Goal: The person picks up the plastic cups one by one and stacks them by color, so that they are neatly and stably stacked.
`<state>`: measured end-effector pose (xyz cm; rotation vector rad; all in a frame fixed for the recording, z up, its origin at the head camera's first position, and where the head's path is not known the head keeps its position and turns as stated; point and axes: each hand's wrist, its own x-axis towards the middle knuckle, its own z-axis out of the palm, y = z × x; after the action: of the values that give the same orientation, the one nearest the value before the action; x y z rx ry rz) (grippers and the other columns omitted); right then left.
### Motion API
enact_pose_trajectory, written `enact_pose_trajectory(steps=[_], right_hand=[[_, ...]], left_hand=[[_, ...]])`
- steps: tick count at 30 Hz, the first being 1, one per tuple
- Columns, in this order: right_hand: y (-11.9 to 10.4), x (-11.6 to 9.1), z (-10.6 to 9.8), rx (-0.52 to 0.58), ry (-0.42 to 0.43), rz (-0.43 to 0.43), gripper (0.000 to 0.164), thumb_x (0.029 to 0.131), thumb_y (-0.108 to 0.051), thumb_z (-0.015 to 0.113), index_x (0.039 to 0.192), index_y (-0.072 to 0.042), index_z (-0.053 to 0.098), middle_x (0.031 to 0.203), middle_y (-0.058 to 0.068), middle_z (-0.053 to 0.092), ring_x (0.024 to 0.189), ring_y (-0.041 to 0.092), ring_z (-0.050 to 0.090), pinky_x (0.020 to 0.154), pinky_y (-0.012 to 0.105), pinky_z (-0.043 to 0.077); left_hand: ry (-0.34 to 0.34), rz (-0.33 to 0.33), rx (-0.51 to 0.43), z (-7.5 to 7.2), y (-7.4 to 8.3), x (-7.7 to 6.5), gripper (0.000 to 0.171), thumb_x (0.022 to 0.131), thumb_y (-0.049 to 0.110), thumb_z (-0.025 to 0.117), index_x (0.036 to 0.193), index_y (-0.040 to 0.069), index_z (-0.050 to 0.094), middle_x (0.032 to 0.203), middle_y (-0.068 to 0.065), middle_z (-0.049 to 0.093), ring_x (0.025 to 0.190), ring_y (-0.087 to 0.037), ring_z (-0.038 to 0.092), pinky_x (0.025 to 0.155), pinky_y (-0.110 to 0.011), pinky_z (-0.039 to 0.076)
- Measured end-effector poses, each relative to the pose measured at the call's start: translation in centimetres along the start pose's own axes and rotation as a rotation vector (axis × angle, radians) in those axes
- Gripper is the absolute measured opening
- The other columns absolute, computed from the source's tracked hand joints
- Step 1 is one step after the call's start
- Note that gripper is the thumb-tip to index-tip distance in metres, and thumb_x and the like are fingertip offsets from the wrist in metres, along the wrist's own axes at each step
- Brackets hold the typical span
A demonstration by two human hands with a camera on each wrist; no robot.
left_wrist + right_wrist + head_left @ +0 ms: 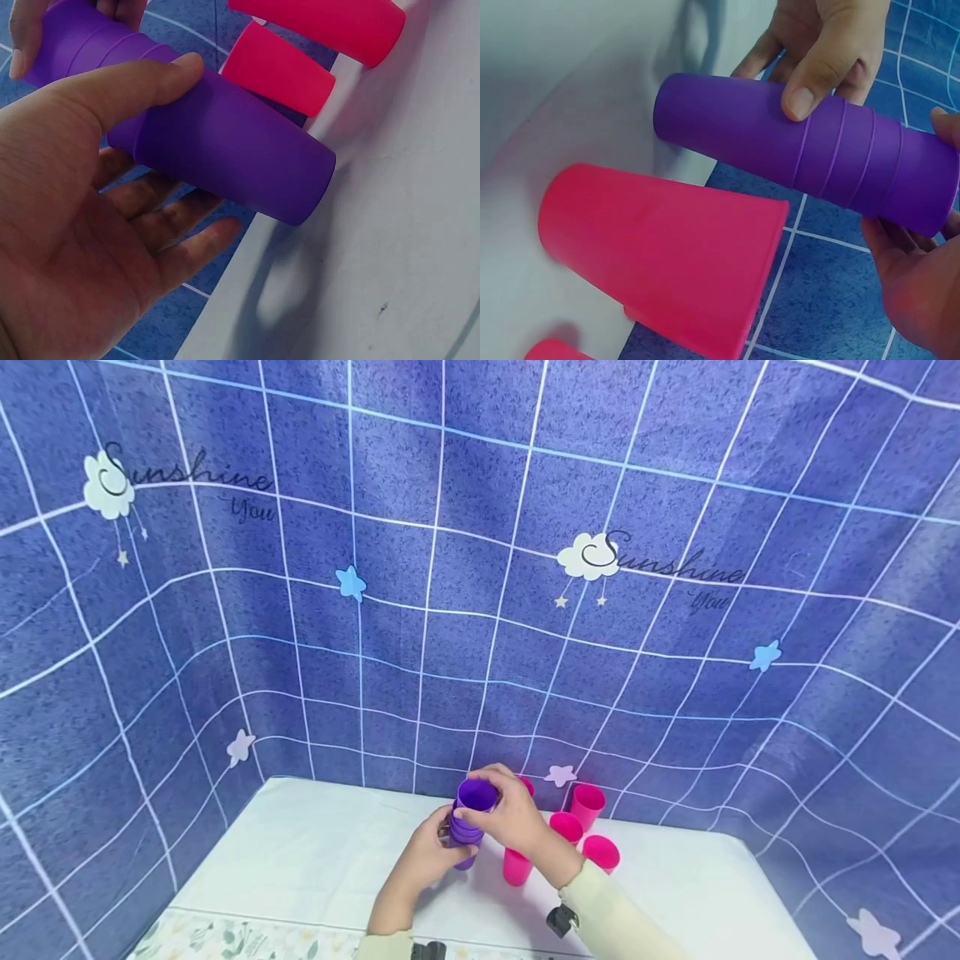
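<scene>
A stack of purple plastic cups (477,795), nested one in another, is held between both hands over the white table. My left hand (423,856) grips the stack's lower part, its thumb (161,79) lying along the purple side while some fingers spread beneath. At the rim end, my right hand (516,817) holds the topmost cup between thumb and fingers. In the right wrist view the stack (727,112) shows several rim lines and leans at a slant. Just right of the hands stands a pink cup (517,867), partly covered by the right hand.
More pink cups (588,806) stand upright to the right, one partly behind the right hand. The white table (315,835) has a floral strip (225,937) along its front edge. A blue gridded curtain (405,635) with clouds and stars rises behind and at the sides.
</scene>
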<state>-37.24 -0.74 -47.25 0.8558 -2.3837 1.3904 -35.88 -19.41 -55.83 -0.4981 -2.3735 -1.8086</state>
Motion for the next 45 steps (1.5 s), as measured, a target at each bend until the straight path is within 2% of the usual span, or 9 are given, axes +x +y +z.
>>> enact_pose_trajectory(steps=[3,7,13,19,24,27,34,41,45], right_hand=[[0.0,-0.1,0.1,-0.035,-0.003,0.019,0.058,0.079,-0.027,0.094,0.129,-0.01,0.071,0.122,0.001,0.068,0.109,0.016,0.071,0.096,0.028,0.063],[-0.1,-0.3,0.2,-0.05,0.004,0.03,0.059,0.079,-0.029,0.094,0.13,-0.01,0.072,0.121,0.001,0.069,0.108,0.017,0.071,0.094,0.025,0.062],[-0.2,-0.4,0.4,-0.084,-0.018,0.034,0.06,0.08,-0.033,0.093,0.13,-0.007,0.072,0.124,0.003,0.07,0.11,0.02,0.071,0.093,0.026,0.062],[-0.1,-0.7,0.7,-0.1,-0.037,0.051,0.055,0.081,-0.028,0.093,0.127,-0.007,0.073,0.123,0.005,0.071,0.11,0.021,0.071,0.092,0.027,0.061],[0.0,-0.8,0.9,-0.101,-0.032,0.042,0.054,0.08,-0.024,0.093,0.127,-0.006,0.071,0.125,0.007,0.07,0.111,0.022,0.071,0.092,0.027,0.061],[0.0,-0.8,1.0,-0.114,-0.034,0.039,0.054,0.08,-0.025,0.093,0.127,-0.007,0.071,0.125,0.007,0.07,0.112,0.023,0.071,0.094,0.029,0.061],[0.0,-1.2,0.9,-0.103,-0.045,0.039,0.058,0.081,-0.025,0.093,0.13,-0.007,0.068,0.129,0.007,0.069,0.119,0.024,0.068,0.103,0.041,0.059],[-0.8,-2.2,-0.3,-0.09,-0.02,0.074,0.065,0.08,-0.029,0.093,0.137,-0.013,0.066,0.141,0.003,0.063,0.127,0.022,0.062,0.098,0.035,0.055],[-1.4,-3.0,-1.4,-0.081,0.031,0.082,0.069,0.079,-0.03,0.093,0.14,-0.014,0.065,0.147,0.004,0.061,0.137,0.026,0.059,0.113,0.052,0.052]], left_hand=[[-0.001,-0.004,0.02,0.1,0.0,0.0,0.079,0.083,0.019,0.088,0.15,0.003,0.052,0.139,-0.026,0.066,0.125,-0.041,0.068,0.106,-0.054,0.059],[-0.013,-0.007,0.046,0.0,0.0,-0.1,0.08,0.082,0.018,0.088,0.151,0.003,0.05,0.14,-0.027,0.065,0.125,-0.043,0.067,0.106,-0.057,0.058],[-0.002,0.011,0.123,-0.3,-0.2,-0.4,0.077,0.077,-0.005,0.073,0.15,0.0,0.05,0.142,-0.026,0.064,0.129,-0.046,0.064,0.112,-0.064,0.051],[0.179,0.015,0.243,-0.4,-0.1,-0.2,0.058,0.078,-0.009,0.071,0.135,0.004,0.065,0.123,-0.015,0.074,0.114,-0.036,0.072,0.105,-0.057,0.057],[0.332,-0.051,0.376,-0.4,0.2,-0.3,0.04,0.083,0.001,0.079,0.121,0.01,0.074,0.099,0.0,0.079,0.099,-0.025,0.076,0.089,-0.046,0.06],[0.394,-0.084,0.395,-0.6,0.5,-0.4,0.029,0.084,0.009,0.084,0.113,0.011,0.078,0.091,0.004,0.082,0.09,-0.02,0.078,0.081,-0.042,0.061],[0.464,-0.139,0.431,-0.9,0.4,-0.3,0.017,0.084,0.021,0.088,0.098,0.015,0.083,0.085,0.006,0.083,0.082,-0.019,0.079,0.073,-0.041,0.06],[0.518,-0.156,0.497,-1.0,-0.1,-0.4,0.021,0.077,0.029,0.094,0.09,0.02,0.08,0.076,0.008,0.079,0.073,-0.02,0.075,0.061,-0.037,0.054],[0.557,-0.164,0.515,-1.1,0.0,-0.3,0.026,0.074,0.036,0.095,0.087,0.022,0.078,0.068,0.006,0.069,0.061,-0.014,0.06,0.055,-0.032,0.046]])
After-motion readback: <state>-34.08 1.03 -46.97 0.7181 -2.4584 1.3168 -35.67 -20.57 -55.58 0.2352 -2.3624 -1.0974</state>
